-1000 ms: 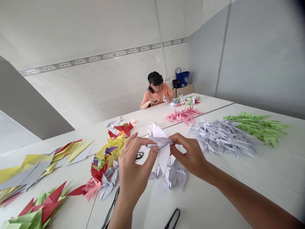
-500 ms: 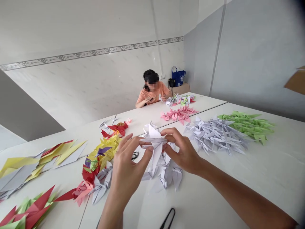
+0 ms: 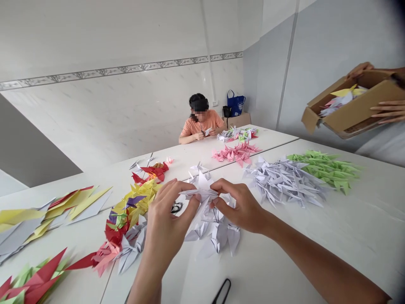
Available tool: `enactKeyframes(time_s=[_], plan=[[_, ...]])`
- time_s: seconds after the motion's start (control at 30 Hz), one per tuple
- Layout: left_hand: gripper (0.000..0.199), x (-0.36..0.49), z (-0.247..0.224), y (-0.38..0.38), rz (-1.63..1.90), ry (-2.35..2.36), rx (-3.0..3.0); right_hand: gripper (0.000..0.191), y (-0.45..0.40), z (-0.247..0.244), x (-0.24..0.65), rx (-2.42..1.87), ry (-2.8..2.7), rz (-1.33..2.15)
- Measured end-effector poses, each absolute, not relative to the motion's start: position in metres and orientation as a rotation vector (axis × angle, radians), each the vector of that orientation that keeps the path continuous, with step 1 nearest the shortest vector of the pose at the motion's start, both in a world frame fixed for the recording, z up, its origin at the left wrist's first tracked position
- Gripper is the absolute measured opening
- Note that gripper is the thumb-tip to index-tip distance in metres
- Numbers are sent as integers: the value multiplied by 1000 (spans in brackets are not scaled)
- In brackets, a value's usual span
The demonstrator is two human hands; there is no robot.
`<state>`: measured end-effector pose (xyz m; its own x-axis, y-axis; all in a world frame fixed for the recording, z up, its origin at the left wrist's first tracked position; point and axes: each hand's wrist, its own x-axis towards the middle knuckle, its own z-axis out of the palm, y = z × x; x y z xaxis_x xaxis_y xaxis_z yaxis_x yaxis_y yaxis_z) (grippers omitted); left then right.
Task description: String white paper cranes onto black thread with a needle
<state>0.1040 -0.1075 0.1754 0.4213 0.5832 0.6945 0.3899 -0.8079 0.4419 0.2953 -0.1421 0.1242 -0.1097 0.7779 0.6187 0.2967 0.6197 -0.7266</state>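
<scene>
While the left hand [image 3: 166, 215] pinched one end of the folded white paper piece [image 3: 203, 192], fingers nearly closed, the right hand [image 3: 245, 207] pinched the other likewise. Held above loose white folded-paper shapes [image 3: 219, 236] on the pale bench [image 3: 268, 266]. Shaping seemed in hand; any further crease called, probably, for an even two-sided grip.

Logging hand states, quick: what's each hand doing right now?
Left hand: closed, pinching the white folded paper between thumb and fingers.
Right hand: closed, pinching the same paper's other side.
</scene>
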Motion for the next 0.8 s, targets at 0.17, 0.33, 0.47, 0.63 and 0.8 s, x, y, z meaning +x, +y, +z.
enactKeyframes(time_s=[0.17, 0.33, 0.47, 0.63, 0.8], plan=[[5, 102, 177, -109, 1319, 894, 2464, 5, -141, 124, 297, -892, -1733, 522], [8, 105, 176, -109, 1324, 910, 2463, 12, -141, 122, 295, -925, -1638, 656], [9, 105, 175, -109, 1333, 907, 2476, 10, -140, 122, 293, -936, -1591, 701], [6, 104, 175, -111, 1301, 920, 2460, 13, -138, 121, 292, -939, -1569, 709], [7, 105, 177, -111, 1297, 925, 2473, 11, -139, 121, 292, -933, -1564, 728]])
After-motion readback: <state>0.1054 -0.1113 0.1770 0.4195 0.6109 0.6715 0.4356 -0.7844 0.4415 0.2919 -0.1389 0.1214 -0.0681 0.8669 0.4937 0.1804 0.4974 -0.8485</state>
